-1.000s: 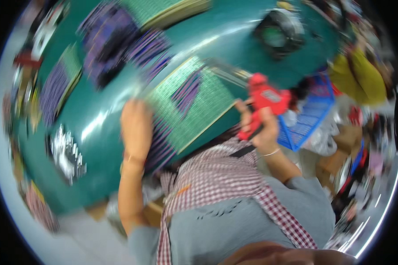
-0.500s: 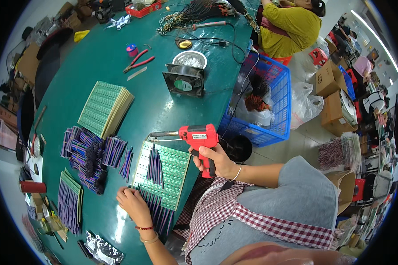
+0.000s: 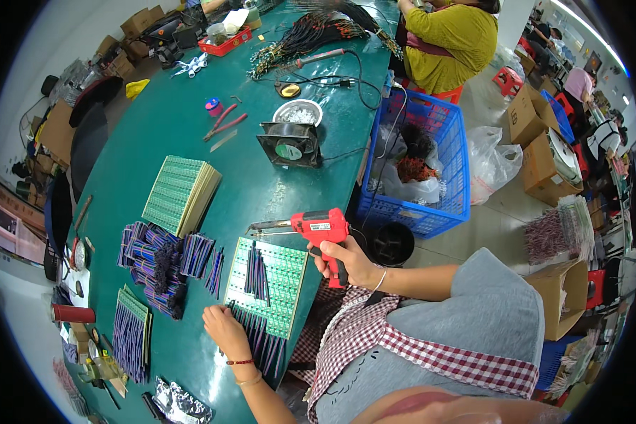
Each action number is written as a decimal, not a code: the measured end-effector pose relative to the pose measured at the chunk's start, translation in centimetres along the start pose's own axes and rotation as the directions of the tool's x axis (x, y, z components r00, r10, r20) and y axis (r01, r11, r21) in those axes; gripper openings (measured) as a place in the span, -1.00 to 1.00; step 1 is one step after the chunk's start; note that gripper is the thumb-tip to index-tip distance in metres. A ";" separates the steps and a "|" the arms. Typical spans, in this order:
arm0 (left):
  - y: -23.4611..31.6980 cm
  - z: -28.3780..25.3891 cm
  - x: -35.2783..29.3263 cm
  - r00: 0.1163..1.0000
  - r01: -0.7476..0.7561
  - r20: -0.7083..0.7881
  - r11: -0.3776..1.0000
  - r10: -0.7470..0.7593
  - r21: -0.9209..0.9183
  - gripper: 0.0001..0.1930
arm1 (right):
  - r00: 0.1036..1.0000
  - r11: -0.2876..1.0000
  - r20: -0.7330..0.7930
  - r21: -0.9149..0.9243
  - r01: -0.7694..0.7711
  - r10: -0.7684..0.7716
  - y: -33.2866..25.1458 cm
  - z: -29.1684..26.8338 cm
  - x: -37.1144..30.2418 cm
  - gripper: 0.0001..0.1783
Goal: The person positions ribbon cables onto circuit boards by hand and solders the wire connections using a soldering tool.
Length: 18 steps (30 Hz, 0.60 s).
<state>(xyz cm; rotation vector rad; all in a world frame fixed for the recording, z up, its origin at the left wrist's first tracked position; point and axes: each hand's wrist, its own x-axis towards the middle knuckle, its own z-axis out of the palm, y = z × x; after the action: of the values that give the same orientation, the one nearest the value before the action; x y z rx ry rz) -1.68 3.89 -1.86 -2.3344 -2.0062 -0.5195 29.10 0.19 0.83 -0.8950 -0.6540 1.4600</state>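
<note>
Right hand (image 3: 348,263) still grips a red pistol-shaped tool (image 3: 322,225), work apparently steady; whether left hand (image 3: 227,333) pinches slim purple wires (image 3: 260,339) is unclear.

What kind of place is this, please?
Probably an electronics assembly workshop: the right hand holds a red soldering gun over a green circuit board, with stacked boards and bundled purple wires nearby on the table.

on the table (image 3: 166,120), wires (image 3: 256,274) lie on the circuit panel (image 3: 286,279); the fan (image 3: 290,145) stands behind it.
</note>
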 end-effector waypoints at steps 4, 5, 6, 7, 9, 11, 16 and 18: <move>-0.1 -0.6 -0.2 0.995 0.040 -0.080 0.988 -0.053 -0.150 -0.92 | 1.000 0.999 0.003 0.036 -0.004 0.003 0.5 -0.3 -0.2 -0.57; 0.5 -1.3 -0.5 0.990 0.007 -0.140 0.990 -0.026 -0.139 -0.93 | 1.000 0.999 0.003 0.038 0.003 -0.003 0.6 -0.5 -0.5 -0.57; 1.4 -2.3 -1.0 0.989 0.002 -0.145 0.990 -0.023 -0.138 -0.93 | 1.000 0.999 0.002 0.038 -0.007 0.007 0.5 -0.5 -0.8 -0.56; 2.7 -3.4 -1.6 0.990 0.032 -0.121 0.948 -0.074 -0.315 -0.95 | 1.000 0.999 -0.002 0.039 -0.016 0.017 0.6 -0.6 -1.0 -0.55; 6.0 -6.0 -3.0 0.989 0.062 -0.091 0.875 -0.120 -0.480 -0.97 | 1.000 0.999 -0.012 0.048 -0.009 0.010 0.3 -0.8 -1.4 -0.56; 10.1 -8.7 -4.2 0.996 0.084 0.050 0.651 -0.070 -0.754 -0.95 | 1.000 0.998 -0.010 0.054 -0.017 0.017 0.1 -0.9 -1.7 -0.56; 17.4 -13.6 -3.8 0.786 0.298 0.269 0.040 0.556 -0.954 -0.82 | 0.999 0.996 -0.032 0.082 0.038 -0.035 -0.3 -1.7 -1.8 -0.58; 21.3 -15.5 -2.6 0.429 0.593 0.098 -0.198 0.898 -0.780 -0.70 | 0.998 0.991 -0.002 0.122 0.055 -0.055 -0.1 -1.8 -1.4 -0.57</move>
<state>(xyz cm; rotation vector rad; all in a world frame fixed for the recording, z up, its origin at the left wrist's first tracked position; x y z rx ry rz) 14.93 -5.89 16.31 -4.8756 0.1305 -1.6524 30.55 -1.37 0.15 -0.7756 -0.5791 1.4351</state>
